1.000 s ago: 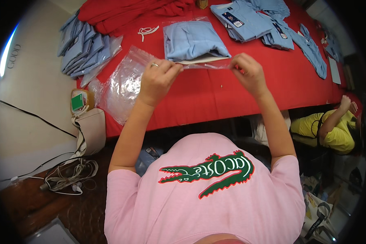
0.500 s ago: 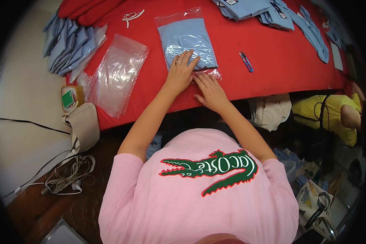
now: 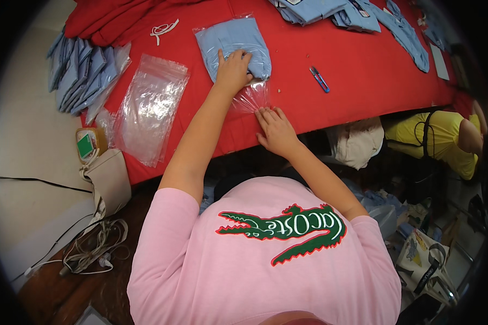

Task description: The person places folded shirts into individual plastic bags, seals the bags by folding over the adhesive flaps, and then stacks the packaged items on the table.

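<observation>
A folded light-blue garment lies inside a clear plastic bag on the red-covered table. My left hand presses down on the garment through the plastic, its fingers spread. At the bag's near end my right hand has its fingers closed on the plastic, which is gathered and stretched in creases toward it. What my right fingertips do under the film is partly hidden.
Left of my arm lie flat clear bags. Folded blue garments are piled at the far left, more garments at the far right. Small blue thread snips lie to the right. A person in yellow is at the right.
My right hand has pulled the bag's near end toward me, drawing the plastic tight. My left hand has shifted a little up and left over the garment.
</observation>
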Demonstrator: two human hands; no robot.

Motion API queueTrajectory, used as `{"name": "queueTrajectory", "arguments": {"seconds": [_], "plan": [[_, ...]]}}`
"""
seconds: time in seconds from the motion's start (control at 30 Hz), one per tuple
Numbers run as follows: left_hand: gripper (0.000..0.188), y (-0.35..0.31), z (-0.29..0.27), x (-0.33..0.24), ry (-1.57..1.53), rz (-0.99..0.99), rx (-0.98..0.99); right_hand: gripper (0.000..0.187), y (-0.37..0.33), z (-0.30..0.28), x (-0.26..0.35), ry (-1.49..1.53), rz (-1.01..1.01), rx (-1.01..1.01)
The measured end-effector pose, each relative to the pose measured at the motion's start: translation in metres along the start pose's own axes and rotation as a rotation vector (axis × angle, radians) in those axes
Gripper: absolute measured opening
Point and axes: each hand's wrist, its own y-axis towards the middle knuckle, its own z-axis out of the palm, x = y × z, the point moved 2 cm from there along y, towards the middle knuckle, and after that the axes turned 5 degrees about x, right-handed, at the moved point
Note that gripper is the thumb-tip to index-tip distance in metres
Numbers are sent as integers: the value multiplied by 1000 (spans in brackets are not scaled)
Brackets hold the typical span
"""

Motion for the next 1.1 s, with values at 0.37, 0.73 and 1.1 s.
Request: {"name": "queueTrajectory", "arguments": {"seconds": [0.37,0.73,1.1], "plan": [[87,-43,-3,-12,-63,95,-148,56,40,-18,6,74,-106,-181],[53,-29,17,7,-66,22,-280,61,17,12,-5,99,46,-107],[16,-66,-33,20,-873,-266,-253,24,72,-4,-18,446,355,-341]]}}
